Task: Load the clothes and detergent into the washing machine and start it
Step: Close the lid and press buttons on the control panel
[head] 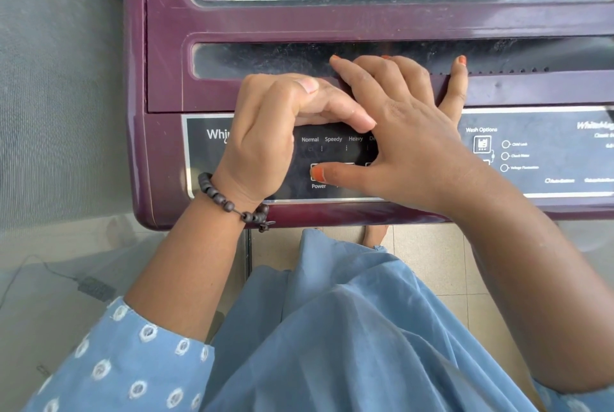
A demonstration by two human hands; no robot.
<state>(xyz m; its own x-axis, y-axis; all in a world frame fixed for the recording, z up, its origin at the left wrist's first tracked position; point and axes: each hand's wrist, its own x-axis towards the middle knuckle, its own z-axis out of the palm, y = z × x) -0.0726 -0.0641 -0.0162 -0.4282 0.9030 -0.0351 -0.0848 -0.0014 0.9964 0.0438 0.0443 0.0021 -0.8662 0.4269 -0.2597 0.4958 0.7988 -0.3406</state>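
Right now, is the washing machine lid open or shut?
Shut. The lid lies flat on the machine, its glass window covering the drum, and the right hand's fingers rest on it.

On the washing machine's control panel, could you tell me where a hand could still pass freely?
Free: the panel's right part around the Wash Options icons. Crowded: the left-centre, where the left hand and right hand overlap and the right thumb lies on the Power button.
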